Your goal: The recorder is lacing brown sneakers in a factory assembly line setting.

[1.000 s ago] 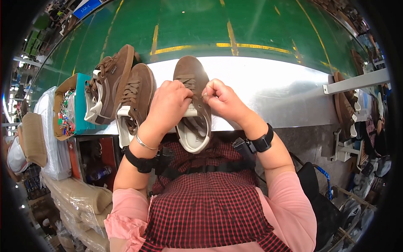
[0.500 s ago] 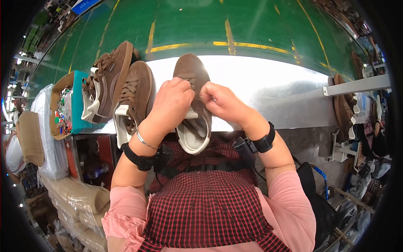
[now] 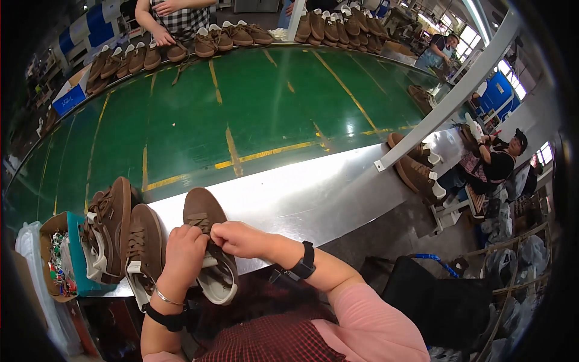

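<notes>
Head view: a brown shoe [image 3: 202,204], toe pointing away from the person, lies to the right of the teal-sided box [image 3: 76,250] on the metal shelf [image 3: 301,199]; between box and worked shoe stand two further items, a tilted brown shoe [image 3: 119,211] nearest the box and a laced brown shoe [image 3: 146,226] beyond it. The left hand [image 3: 186,250] lies over the box-facing side of the worked shoe's lacing, its fingers bent down onto the upper; the right hand [image 3: 240,239] meets the lacing on the side farther from the box, its fingers curled in. Whether either set of fingertips pinches a lace cannot be told, the contact being hidden. The visible rows of lace [image 3: 198,221] cross the upper toward the toe, and the white tongue [image 3: 209,262] shows below the hands. For sound handling, in our judgement, the left hand should steady the upper while the right works by fingertip; each row is best kept flat and evenly tensioned, the tongue centred, and downward pressure light, since the heel end appears to overhang the shelf and might tip.
</notes>
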Demonstrator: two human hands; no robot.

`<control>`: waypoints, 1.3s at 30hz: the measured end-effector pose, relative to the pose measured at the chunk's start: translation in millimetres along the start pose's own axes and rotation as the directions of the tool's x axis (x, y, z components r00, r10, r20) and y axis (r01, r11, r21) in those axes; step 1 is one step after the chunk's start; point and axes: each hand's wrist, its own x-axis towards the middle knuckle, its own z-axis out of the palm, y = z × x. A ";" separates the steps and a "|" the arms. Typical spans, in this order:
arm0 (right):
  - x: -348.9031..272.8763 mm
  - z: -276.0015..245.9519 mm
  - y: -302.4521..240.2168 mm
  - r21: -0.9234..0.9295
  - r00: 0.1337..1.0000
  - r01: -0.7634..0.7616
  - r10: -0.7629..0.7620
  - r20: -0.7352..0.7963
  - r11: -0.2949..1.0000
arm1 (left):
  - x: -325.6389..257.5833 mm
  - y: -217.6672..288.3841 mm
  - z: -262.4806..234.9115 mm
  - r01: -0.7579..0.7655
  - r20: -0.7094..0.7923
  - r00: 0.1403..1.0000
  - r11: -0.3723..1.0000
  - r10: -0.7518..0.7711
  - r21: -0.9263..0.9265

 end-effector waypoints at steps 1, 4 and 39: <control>-1.4 2.3 -0.4 0.009 1.000 0.018 -0.018 -0.001 1.000 | -0.7 -0.3 -1.0 -0.021 0.033 0.999 1.000 0.020 0.022; -0.1 4.6 -1.9 -0.003 0.999 0.048 -0.048 0.003 0.999 | -2.9 -2.4 -0.4 -0.042 0.070 0.997 0.999 0.040 0.024; 16.8 -7.0 -7.8 0.002 1.000 -0.020 0.020 0.019 1.000 | -0.6 -13.6 25.8 0.004 -0.144 0.989 0.960 -0.046 -0.281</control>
